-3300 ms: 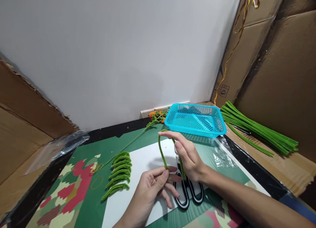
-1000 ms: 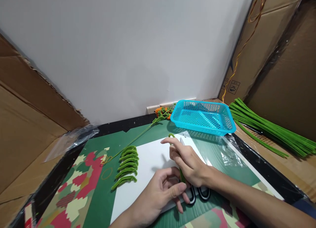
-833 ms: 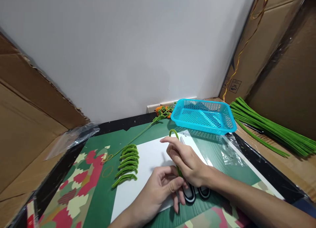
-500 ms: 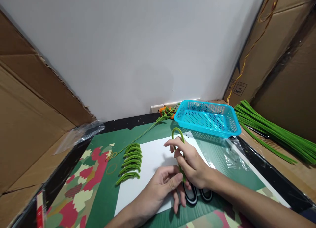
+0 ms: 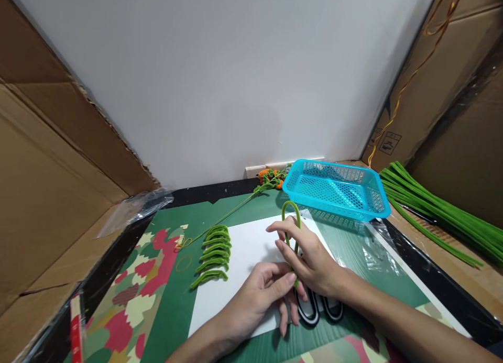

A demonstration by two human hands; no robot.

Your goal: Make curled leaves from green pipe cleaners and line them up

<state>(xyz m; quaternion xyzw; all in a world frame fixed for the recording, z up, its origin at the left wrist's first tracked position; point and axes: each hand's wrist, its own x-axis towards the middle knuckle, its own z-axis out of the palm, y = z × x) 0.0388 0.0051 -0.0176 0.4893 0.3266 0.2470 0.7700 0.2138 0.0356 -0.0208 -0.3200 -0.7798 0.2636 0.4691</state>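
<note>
A green pipe cleaner [image 5: 291,202], bent into a tall narrow loop, stands between my hands above a white sheet of paper [image 5: 245,248]. My left hand [image 5: 261,295] pinches its lower ends between thumb and fingers. Higher up, my right hand [image 5: 314,258] has its fingers around the loop's sides, index finger stretched out to the left. Scissors with black and white handles [image 5: 311,317] lie under my right hand; their blades are hidden. Left of my hands, several short curved green pipe cleaner pieces [image 5: 215,262] lie in a column at the paper's edge.
A blue perforated basket [image 5: 336,213] stands at the back right. Beyond it lies a bundle of long green pipe cleaners [image 5: 444,211]. An orange flower with a green stem [image 5: 239,208] lies at the back. Cardboard walls [image 5: 51,132] flank the green mat [image 5: 173,284].
The whole view has shifted slightly, so things appear a little further right. The loop looks slightly wider and more upright. Both hands keep their hold.
</note>
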